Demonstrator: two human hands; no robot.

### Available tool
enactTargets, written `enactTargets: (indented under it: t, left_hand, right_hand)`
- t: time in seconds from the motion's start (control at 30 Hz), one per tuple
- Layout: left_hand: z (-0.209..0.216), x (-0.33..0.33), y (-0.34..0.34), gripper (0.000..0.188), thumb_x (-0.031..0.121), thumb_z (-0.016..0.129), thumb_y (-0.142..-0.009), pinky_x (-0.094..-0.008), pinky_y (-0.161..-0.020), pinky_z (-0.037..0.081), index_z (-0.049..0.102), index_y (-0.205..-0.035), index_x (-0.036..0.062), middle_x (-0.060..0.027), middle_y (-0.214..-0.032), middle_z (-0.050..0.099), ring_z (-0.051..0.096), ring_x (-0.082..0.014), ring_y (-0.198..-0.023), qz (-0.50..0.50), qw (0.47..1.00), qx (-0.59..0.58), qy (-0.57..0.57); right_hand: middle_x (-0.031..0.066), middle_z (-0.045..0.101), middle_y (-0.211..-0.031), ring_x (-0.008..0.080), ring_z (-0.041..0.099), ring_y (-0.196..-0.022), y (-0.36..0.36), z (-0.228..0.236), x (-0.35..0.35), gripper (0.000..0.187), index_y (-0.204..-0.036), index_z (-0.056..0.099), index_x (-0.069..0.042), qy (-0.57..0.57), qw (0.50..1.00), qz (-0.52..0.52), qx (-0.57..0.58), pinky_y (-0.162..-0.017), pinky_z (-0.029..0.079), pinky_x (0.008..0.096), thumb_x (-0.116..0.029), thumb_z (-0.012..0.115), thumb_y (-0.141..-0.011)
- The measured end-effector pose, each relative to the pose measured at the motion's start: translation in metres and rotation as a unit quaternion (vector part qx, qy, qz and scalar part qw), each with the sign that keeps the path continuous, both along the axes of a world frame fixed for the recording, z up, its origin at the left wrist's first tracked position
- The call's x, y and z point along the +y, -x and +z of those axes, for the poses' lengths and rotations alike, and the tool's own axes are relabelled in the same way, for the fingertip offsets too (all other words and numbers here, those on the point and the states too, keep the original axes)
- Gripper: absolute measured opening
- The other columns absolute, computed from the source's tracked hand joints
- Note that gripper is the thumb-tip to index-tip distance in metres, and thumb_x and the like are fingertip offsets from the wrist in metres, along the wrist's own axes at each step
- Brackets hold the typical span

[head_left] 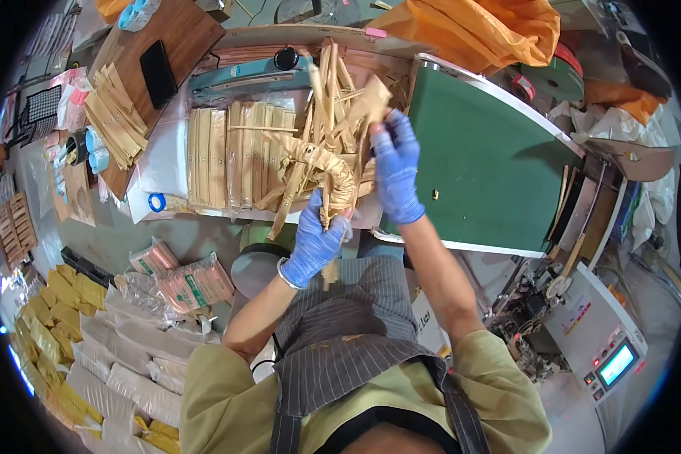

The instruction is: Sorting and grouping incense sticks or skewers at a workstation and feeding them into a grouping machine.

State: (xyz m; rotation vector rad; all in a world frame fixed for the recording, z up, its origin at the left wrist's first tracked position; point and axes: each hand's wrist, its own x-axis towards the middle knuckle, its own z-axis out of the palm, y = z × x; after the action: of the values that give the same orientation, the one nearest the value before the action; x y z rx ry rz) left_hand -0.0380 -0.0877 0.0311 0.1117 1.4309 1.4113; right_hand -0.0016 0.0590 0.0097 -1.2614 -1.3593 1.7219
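My left hand (315,240), in a blue glove, is closed around a crumpled, curled tan paper-like band (340,181) in front of my apron. My right hand (397,166), also gloved in blue, is raised to the right of it. Its fingers pinch a blurred, flat tan strip (371,100). Beyond both hands lies a loose heap of long tan strips (329,113), some sticking upward. To the left of the heap, flat packs of tan slips (261,159) lie side by side, partly under clear plastic.
A green conveyor belt (484,159) runs on the right, with a small scrap on it. At back left are a brown board (181,34), a black phone (158,74) and a blue sealer-like bar (250,76). A machine with a lit screen (617,365) stands lower right.
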Motion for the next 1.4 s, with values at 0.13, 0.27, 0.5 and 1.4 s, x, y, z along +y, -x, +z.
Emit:
enactTargets:
  t: [0.13, 0.27, 0.5, 1.4]
  left_hand:
    - [-0.007, -0.014, 0.012, 0.016, 0.006, 0.056, -0.08, -0.0198, -0.042, 0.038, 0.049, -0.094, 0.0057, -0.0006, -0.067, 0.053, 0.046, -0.006, -0.047, -0.02, 1.0, -0.001, -0.021]
    - [-0.004, -0.017, 0.027, 0.016, 0.006, 0.056, -0.08, -0.0215, -0.039, 0.036, 0.048, -0.094, 0.0061, -0.0021, -0.066, 0.052, 0.045, -0.008, -0.045, -0.051, 0.998, -0.024, 0.001]
    - [-0.016, -0.019, 0.027, 0.023, 0.025, 0.055, -0.082, -0.0244, -0.036, 0.037, 0.053, -0.085, 0.002, -0.0045, -0.057, 0.052, 0.044, -0.0112, -0.039, 0.01, 0.991, -0.132, 0.018]
    - [-0.04, -0.068, 0.034, 0.033, 0.019, 0.061, -0.07, -0.0398, -0.055, 0.045, 0.048, -0.095, 0.0024, -0.0207, -0.072, 0.055, 0.054, -0.0379, -0.066, -0.304, 0.867, 0.389, 0.069]
  right_hand:
    - [-0.0042, 0.051, -0.067, 0.0048, 0.05, -0.058, -0.01, 0.014, 0.054, 0.004, -0.082, 0.055, -0.008, 0.064, 0.993, 0.098, 0.01, -0.047, 0.04, 0.0191, -0.007, 0.056, -0.079]
    - [0.0044, 0.051, -0.06, 0.0191, 0.053, -0.052, -0.011, 0.021, 0.08, 0.011, -0.071, 0.053, -0.007, -0.53, 0.781, 0.288, -0.161, -0.045, 0.043, 0.0278, 0.002, 0.056, -0.065]
    - [0.0055, 0.051, -0.064, 0.0206, 0.053, -0.057, -0.016, 0.044, -0.007, 0.015, -0.074, 0.055, -0.006, -0.465, 0.761, 0.448, -0.059, -0.051, 0.043, 0.0307, 0.0, 0.06, -0.062]
    - [-0.0012, 0.041, -0.048, 0.0082, 0.037, -0.042, -0.034, -0.112, -0.02, 0.026, -0.058, 0.049, -0.005, -0.169, 0.952, 0.07, -0.244, -0.038, 0.026, 0.0258, -0.013, 0.049, -0.083]
